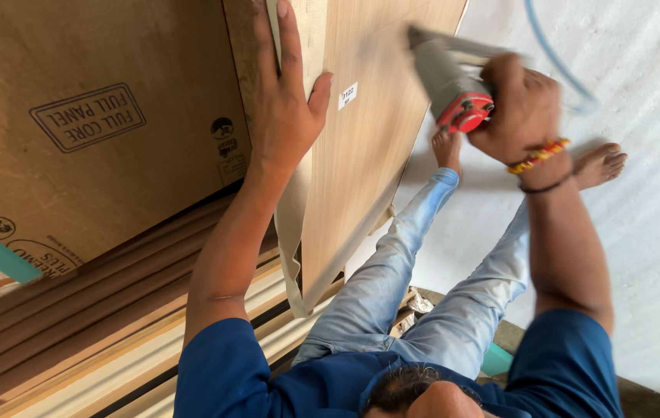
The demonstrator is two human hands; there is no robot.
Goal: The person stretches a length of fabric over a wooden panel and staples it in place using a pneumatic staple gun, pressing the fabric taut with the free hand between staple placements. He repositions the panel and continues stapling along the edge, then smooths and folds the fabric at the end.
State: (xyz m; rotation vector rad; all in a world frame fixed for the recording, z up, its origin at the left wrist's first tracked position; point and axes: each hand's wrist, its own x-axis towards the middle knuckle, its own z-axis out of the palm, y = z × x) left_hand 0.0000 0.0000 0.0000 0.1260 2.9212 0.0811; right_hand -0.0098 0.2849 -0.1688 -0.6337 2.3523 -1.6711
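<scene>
While my left hand lies flat and spread on the upright board's edge, fingers pressing a pale edge strip against it, my right hand is wrapped tight round the handle of a grey and red nail gun, its nose pointing at the board's light wood face near the top. The gun is blurred, so I cannot tell if the nose touches the wood. A blue hose runs off from it, up behind my right hand. To do this well, I judge: keep the strip flush along the edge, left fingers well apart from the nose, gun square to the surface, and work along the strip so the loose tail hanging by my knees doesn't buckle. The board stands between my left arm and my legs, leaning by a big brown panel with stacked boards under it. Containers: none I can see, nothing to report inside any.
</scene>
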